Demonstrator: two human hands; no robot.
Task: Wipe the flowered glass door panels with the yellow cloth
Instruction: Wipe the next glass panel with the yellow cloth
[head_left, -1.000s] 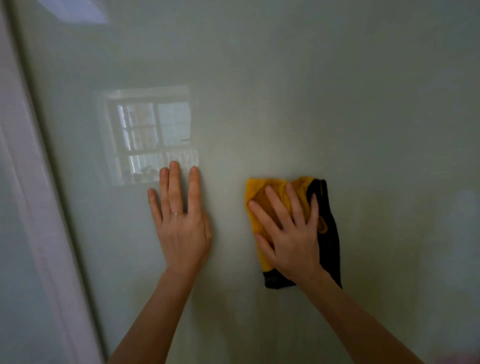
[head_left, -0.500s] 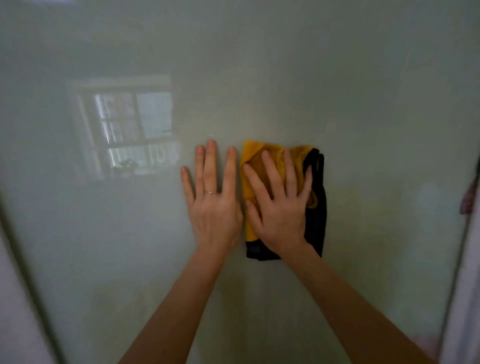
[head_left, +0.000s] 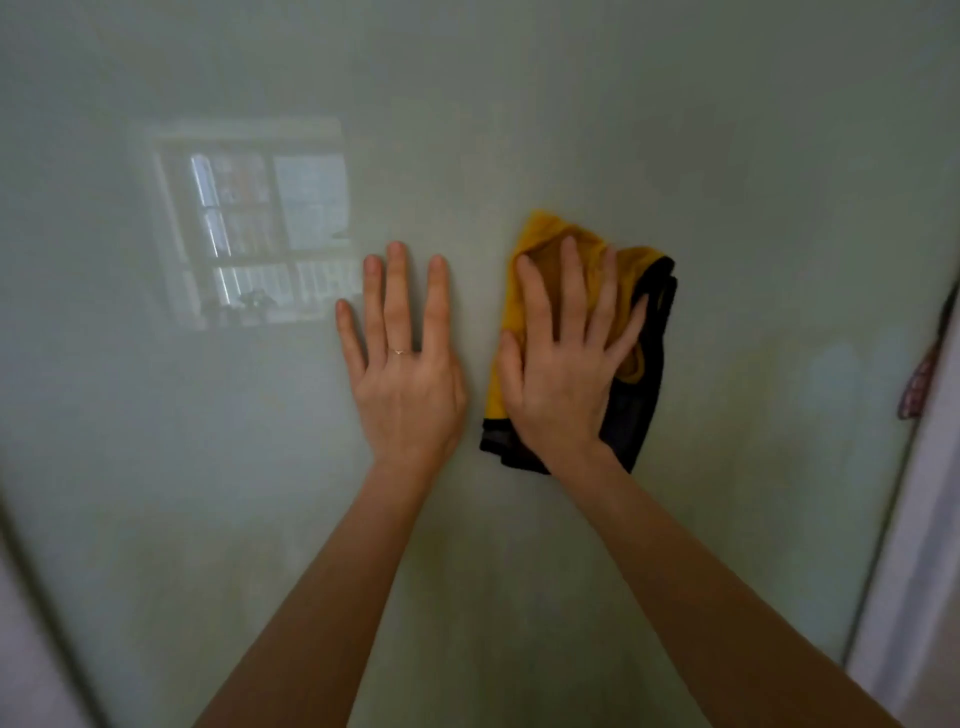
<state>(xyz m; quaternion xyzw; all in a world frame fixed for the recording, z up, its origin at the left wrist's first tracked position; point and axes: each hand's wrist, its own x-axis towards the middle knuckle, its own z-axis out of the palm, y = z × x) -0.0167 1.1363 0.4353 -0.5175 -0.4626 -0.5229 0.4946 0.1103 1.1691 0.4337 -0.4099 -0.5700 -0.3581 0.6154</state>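
Note:
A pale greenish glass door panel fills almost the whole view; no flower pattern shows on this stretch. My right hand presses a folded yellow cloth with a dark backing flat against the glass, fingers spread and straight. My left hand lies flat on the bare glass just left of the cloth, fingers straight, a thin ring on one finger. A narrow gap of glass separates the two hands.
A window reflection sits on the glass at upper left. The panel's dark edge and white frame run down the right side, with a small patterned object beside it. Another frame edge curves at lower left.
Over the last second the view shifted right along the panel, and the right frame came into sight. The cloth under my right hand slid slightly right, opening a small gap from my left hand.

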